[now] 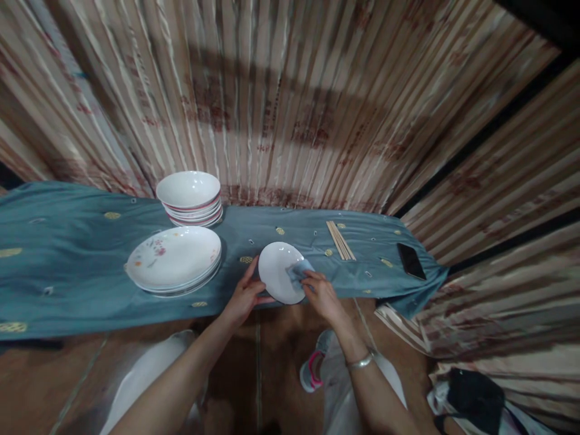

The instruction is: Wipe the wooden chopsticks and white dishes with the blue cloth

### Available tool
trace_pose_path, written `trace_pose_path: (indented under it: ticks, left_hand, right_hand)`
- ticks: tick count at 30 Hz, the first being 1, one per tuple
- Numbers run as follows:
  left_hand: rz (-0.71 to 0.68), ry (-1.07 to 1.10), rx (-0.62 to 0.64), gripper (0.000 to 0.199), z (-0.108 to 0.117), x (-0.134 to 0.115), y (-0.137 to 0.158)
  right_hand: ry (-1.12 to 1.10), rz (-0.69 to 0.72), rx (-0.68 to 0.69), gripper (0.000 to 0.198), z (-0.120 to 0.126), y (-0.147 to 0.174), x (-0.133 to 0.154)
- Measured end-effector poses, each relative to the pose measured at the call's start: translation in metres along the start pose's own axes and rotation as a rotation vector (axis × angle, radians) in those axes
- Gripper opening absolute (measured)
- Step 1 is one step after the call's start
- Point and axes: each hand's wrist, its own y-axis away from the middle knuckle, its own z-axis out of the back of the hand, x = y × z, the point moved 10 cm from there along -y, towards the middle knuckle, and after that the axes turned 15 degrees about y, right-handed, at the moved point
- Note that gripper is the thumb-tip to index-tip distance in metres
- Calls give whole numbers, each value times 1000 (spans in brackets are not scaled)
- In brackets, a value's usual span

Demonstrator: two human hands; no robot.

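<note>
A small white bowl (274, 272) is tilted toward me at the front edge of the cloth-covered table. My left hand (247, 291) grips its left rim, fingers around the outside. In my right hand (321, 293) is a light blue cloth (296, 272), pressed against the inner right side of the bowl. Left of the bowl lies a stack of oval plates (176, 260), the top one with a floral print. Behind those stands a stack of white bowls (190, 190) with red-edged rims.
Several wooden chopsticks (341, 240) lie to the right on the blue-green tablecloth (254, 223). A black phone (411, 261) rests near the right end. A patterned curtain (281, 109) hangs behind the table. A dark bag (475, 399) sits at the lower right.
</note>
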Motion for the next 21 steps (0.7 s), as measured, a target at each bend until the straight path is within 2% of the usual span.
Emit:
trace_pose_path:
  ticks: [9,16,21]
  left_hand:
    - [-3,-17,4,94,-4,-2,2]
    - [1,-16,29,93,-5,1,2]
    - [-2,-6,24,92,-2,3,3]
  right_hand:
    - [78,-41,-148,27,0,-34,-10]
    - [-19,-99,-208,25,1,-56,-5]
    - [-107,-60,-251,27,-3,-68,12]
